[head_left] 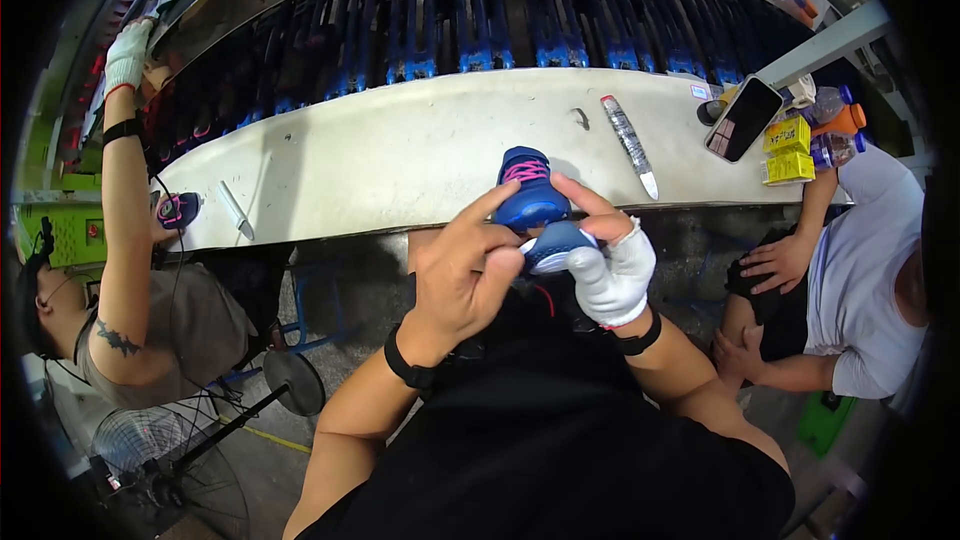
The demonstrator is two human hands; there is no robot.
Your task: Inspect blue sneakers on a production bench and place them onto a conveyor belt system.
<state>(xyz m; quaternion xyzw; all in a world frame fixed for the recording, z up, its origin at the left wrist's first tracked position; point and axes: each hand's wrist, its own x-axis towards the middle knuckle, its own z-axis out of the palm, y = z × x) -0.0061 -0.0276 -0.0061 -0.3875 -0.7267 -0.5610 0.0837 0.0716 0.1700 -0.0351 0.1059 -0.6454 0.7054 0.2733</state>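
In front of my body, just past the table's near edge, I hold a small blue shoe upper (532,204) with pink laces. At its toe sits a blue-and-white shoe sole (556,243), partly covered by my fingers; whether the two are joined cannot be seen. My left hand (455,280) is bare and closed, its index finger along the shoe's left side and its thumb by the sole. My right hand (620,270) wears a white glove that leaves some fingertips bare. Its index finger presses the shoe's right side, and its gloved thumb lies on the sole.
A long pale worktable (400,150) runs across, with a rack of dark blue bars (480,20) behind it. A taped knife-like tool (630,145), a white tool (236,210), a phone (744,118) and yellow boxes (788,152) lie on it. Co-workers sit at both sides.
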